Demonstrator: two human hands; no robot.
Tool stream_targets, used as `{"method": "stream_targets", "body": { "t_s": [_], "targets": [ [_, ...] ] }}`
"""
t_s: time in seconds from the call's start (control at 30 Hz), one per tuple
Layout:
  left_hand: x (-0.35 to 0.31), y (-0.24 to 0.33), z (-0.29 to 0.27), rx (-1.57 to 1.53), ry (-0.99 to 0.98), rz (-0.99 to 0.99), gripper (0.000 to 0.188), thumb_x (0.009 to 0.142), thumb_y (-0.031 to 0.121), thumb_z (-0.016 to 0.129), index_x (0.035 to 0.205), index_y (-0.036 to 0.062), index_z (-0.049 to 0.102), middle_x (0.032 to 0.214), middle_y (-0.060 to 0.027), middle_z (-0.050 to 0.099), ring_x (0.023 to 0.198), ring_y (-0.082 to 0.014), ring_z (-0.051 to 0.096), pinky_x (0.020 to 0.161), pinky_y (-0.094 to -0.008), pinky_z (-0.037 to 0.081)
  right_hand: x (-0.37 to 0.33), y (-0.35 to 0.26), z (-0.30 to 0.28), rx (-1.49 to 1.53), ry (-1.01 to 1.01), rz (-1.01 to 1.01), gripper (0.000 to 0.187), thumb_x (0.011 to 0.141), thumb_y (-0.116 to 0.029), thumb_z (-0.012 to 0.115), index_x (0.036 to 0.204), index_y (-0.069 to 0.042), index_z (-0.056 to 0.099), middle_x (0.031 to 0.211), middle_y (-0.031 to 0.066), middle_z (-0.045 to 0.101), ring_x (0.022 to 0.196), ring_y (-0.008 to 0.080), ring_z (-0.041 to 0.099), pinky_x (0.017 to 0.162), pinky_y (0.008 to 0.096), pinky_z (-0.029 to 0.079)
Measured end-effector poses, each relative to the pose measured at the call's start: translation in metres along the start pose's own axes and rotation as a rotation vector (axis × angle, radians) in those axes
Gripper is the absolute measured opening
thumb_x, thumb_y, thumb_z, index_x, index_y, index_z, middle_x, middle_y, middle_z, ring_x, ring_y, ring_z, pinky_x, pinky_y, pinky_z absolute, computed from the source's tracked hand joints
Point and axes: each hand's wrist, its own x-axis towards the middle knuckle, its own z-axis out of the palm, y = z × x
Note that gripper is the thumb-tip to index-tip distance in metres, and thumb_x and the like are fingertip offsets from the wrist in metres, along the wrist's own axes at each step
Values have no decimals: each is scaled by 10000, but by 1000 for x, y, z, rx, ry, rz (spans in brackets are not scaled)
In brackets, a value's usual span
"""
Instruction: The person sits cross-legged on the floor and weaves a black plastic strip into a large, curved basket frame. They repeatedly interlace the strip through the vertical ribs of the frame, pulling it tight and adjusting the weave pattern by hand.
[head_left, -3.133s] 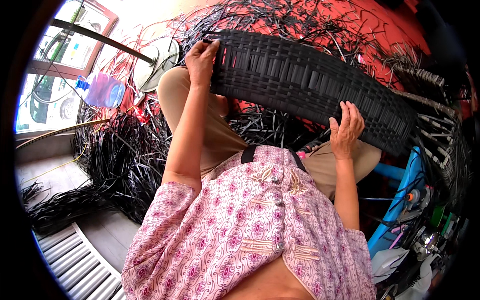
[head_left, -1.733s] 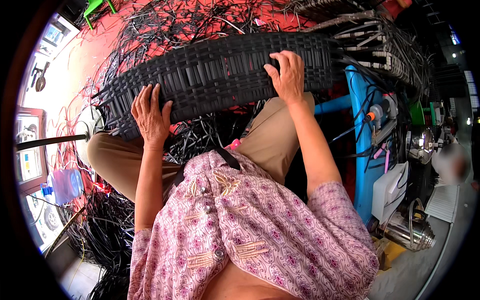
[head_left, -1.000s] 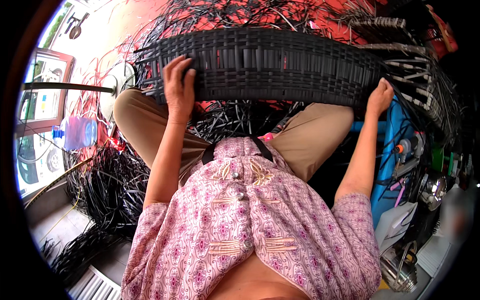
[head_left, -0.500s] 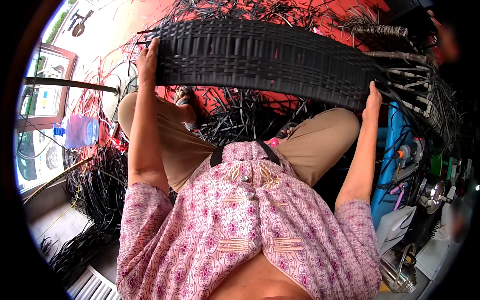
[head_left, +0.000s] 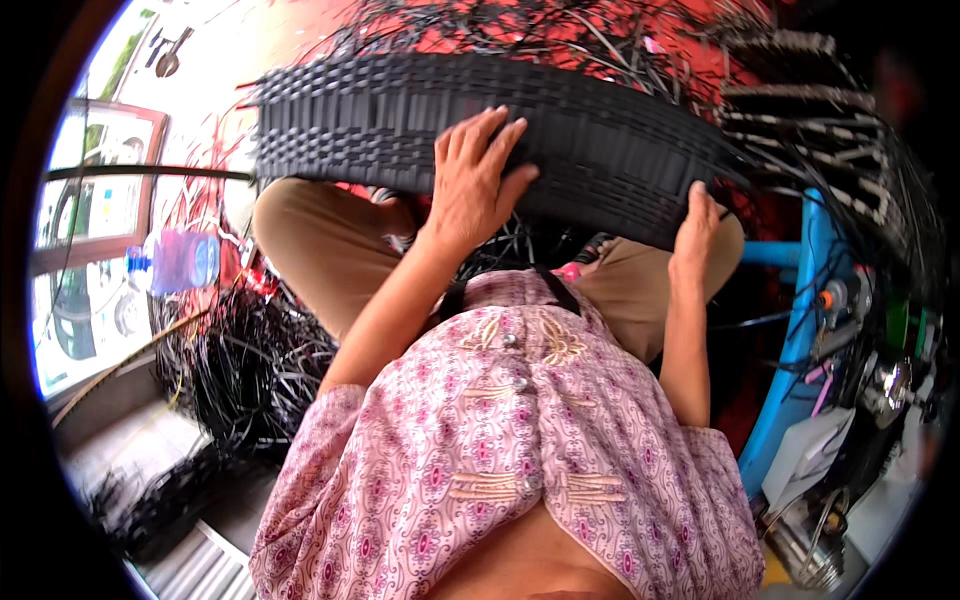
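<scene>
A long black woven panel (head_left: 390, 115) of flat plastic strips lies across my knees, its left end showing short loose strip ends. My left hand (head_left: 475, 185) rests on the middle of the panel's near side, fingers spread, fingertips on the weave. At the right end, my right hand (head_left: 697, 235) grips the near edge, thumb side up, the other fingers partly hidden behind the panel. Under the panel, black strips lie between my legs.
Loose black strips (head_left: 640, 50) litter the red floor beyond the panel. A dark bundle of strips (head_left: 240, 370) and a blue-tinted water jug (head_left: 185, 262) stand at the left. To the right are a blue frame (head_left: 800, 330), woven pieces (head_left: 800, 100) and a steel kettle-like vessel (head_left: 805, 550).
My left hand has let go of the panel's left end and moved right onto its middle. The panel has shifted slightly down and left, with my right hand still at its right end.
</scene>
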Motion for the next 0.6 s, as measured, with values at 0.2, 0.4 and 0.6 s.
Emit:
{"method": "stream_targets", "body": {
  "t_s": [0.2, 0.4, 0.6],
  "targets": [
    [-18, 0, 21, 140, -102, 55, 609, 878, 350, 690, 1409, 102, 523, 1468, -146, 442, 1369, -326, 388, 1130, -473, 262, 13, -34, -49, -609, -218, -261, 606, 1022, -496, 376, 1111, 5, 705, 1127, 203, 699, 1103, 389, 624, 964, 406, 464],
    [-18, -1, 33, 171, -73, 77, 608, 879, 321, 673, 1401, 51, 514, 1475, -155, 449, 1368, -333, 393, 1140, -463, 254, 48, -47, -92, -394, -268, -119, 687, 981, -578, 414, 929, 15, 759, 823, 121, 716, 752, 209, 617, 792, 319, 482],
    [-26, -3, 36, 190, -69, 92, 621, 869, 299, 675, 1410, 51, 499, 1473, -152, 450, 1368, -338, 393, 1143, -472, 250, 68, -20, -126, -57, -257, -33, 684, 1017, -577, 389, 1079, 14, 728, 831, 42, 679, 816, 153, 609, 877, 318, 458]
  ]
}}
